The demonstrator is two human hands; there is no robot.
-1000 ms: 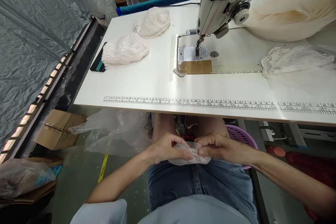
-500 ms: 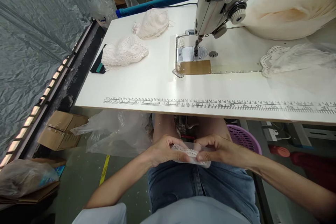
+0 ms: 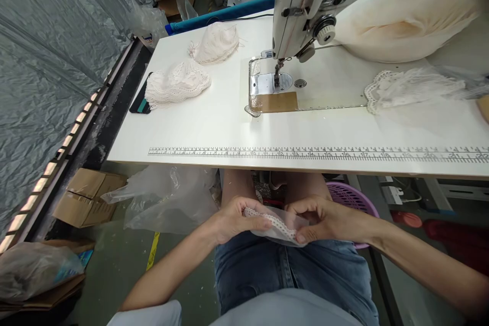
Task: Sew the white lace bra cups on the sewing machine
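Over my lap, below the table's front edge, my left hand [image 3: 234, 220] and my right hand [image 3: 320, 219] both pinch a small sheer white fabric piece edged with lace trim [image 3: 275, 225]. The left fingers grip its left end, the right fingers its right end. The piece is stretched between them above my denim shorts [image 3: 290, 270]. Part of the fabric is hidden under my fingers.
A white sewing table [image 3: 214, 117] with a printed ruler [image 3: 305, 153] carries the sewing machine [image 3: 301, 5], two lace piles [image 3: 176, 84] [image 3: 216, 42] at the left, more lace fabric [image 3: 408, 86] at the right. A plastic bag [image 3: 164, 198], cardboard boxes [image 3: 87, 196] and a purple basket [image 3: 353, 198] sit below.
Both hands have shifted slightly lower with the lace piece, and the fingers have worked along its edge. The camera view has tilted a little.
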